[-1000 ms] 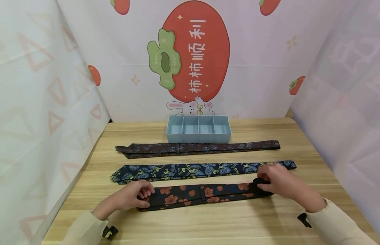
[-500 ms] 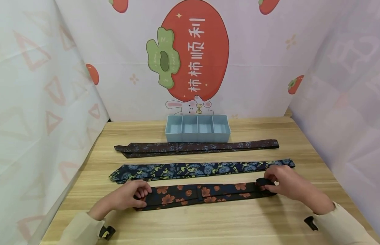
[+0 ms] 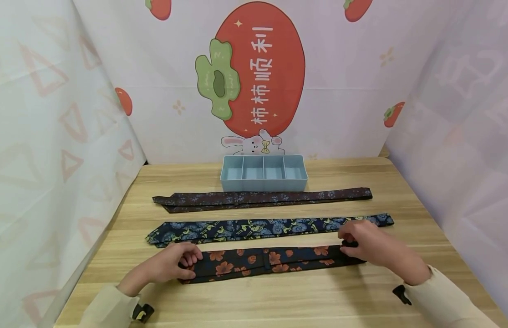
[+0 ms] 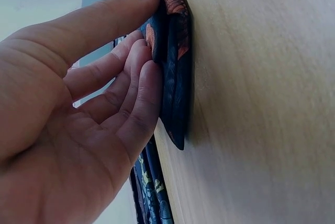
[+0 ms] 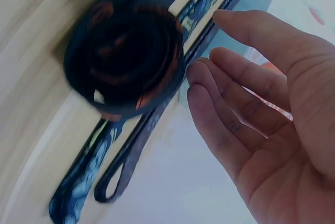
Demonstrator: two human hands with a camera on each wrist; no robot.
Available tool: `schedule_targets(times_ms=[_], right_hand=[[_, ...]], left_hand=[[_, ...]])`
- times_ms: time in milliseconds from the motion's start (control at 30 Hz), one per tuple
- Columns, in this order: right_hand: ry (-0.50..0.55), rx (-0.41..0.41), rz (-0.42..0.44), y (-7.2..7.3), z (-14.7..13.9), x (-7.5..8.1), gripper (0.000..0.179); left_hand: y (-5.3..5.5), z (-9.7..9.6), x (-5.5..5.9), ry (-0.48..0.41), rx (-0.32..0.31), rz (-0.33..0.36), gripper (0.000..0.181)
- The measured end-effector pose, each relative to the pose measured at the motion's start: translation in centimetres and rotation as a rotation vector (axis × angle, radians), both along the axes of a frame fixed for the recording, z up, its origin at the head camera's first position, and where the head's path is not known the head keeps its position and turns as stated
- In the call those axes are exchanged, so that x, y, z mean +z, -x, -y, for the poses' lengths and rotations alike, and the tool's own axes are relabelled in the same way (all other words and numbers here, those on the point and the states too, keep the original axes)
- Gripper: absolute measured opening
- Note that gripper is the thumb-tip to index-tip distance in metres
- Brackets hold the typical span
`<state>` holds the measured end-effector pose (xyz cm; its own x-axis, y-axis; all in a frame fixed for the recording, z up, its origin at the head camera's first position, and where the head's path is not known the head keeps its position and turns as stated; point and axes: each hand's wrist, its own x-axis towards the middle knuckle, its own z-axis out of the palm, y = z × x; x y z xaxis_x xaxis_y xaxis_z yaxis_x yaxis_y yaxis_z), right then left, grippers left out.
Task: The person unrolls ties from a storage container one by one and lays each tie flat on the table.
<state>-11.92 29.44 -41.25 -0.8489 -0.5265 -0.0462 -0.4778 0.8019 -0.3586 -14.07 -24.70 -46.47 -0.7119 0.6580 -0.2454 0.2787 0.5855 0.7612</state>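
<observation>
A dark necktie (image 3: pixel 225 264) with orange flowers lies across the table in front of me, its right end rolled into a coil (image 5: pixel 125 59). At its left end, my left hand (image 3: pixel 174 263) pinches the fabric, thumb on top and fingers along the side, as the left wrist view shows. My right hand (image 3: pixel 370 243) is at the coil, fingers loosely bent. In the right wrist view, its thumb stands apart from the coil and the fingertips lie close beside it; whether they touch is unclear. Just behind lies a navy necktie (image 3: pixel 278 228) with blue and yellow patterning.
A dark maroon necktie (image 3: pixel 274 199) with small blue flowers is stretched out farther back. Behind it stands a light blue box (image 3: pixel 264 185) with several compartments, near the back edge of the wooden table (image 3: pixel 278 303). Printed cloth (image 3: pixel 340 114) hangs at the back and sides.
My right hand shifted right with the coil's end, then came back left over it, so less of the coil shows now. My left hand has stayed at the necktie's left end.
</observation>
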Motion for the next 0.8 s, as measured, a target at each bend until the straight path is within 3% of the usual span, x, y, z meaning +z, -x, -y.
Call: schedule_targets(times_ms=[167,367,800], right_hand=[[0.005,0.032,0.010,0.3,0.9,-0.6,0.017],[0.002,0.015,-0.019,0.1,0.7,-0.9,0.017],[-0.055,-0.110,-0.112,-0.6,-2.3,-0.8,0.022]], left_hand=[[0.1,0.3,-0.2,-0.011,0.001,0.011,0.034],[0.2,0.6,-0.4,-0.007,0.004,0.011,0.033],[0.3,0.7,-0.4,-0.012,-0.001,0.012,0.033]])
